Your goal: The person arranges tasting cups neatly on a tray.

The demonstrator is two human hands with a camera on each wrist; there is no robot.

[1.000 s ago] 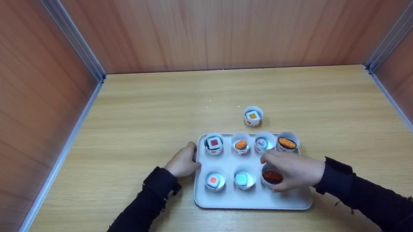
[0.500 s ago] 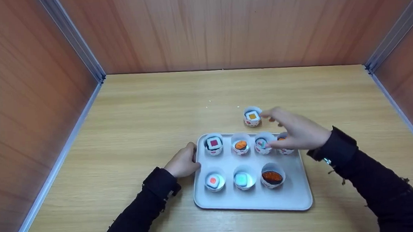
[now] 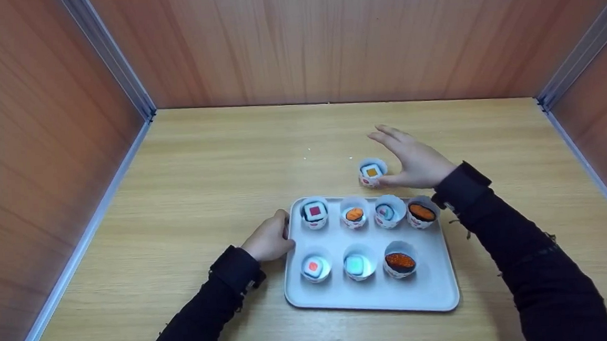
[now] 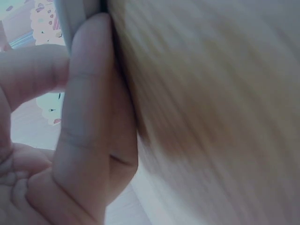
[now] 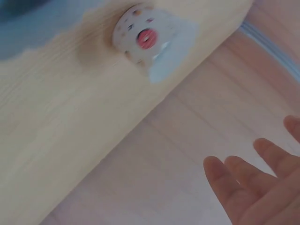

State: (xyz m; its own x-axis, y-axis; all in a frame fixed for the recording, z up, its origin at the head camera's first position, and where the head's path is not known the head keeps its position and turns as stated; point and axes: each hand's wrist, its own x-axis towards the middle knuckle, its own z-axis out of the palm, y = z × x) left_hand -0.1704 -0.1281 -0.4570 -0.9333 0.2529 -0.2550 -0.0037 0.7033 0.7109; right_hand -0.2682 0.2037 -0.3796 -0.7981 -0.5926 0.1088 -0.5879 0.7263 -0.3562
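My left hand [image 3: 268, 240] grips the left edge of a pale tray [image 3: 372, 295], thumb on the rim; the left wrist view shows the fingers [image 4: 86, 93] against that edge. Beyond the tray's back edge, a small printed paper cup [image 3: 371, 181] stands upright on the table, holding a white sushi-like piece with an orange-yellow square centre. My right hand [image 3: 416, 161] is spread at this cup's right side, thumb near its rim and fingers reaching past it, holding nothing. In the right wrist view the cup [image 5: 150, 40] appears apart from the spread fingers [image 5: 222, 180].
Several similar cups stand in two rows on the tray. An orange-topped piece [image 3: 421, 212] is in the back-right cup, a red-brown one [image 3: 399, 261] in the front row. Bare tray lies right of it. Wood-grain panels [image 3: 322, 43] enclose the table's back and sides.
My right hand has left the red-brown piece's cup at the front right and moved back over the tray to the cup behind it. The left hand and tray have stayed put.
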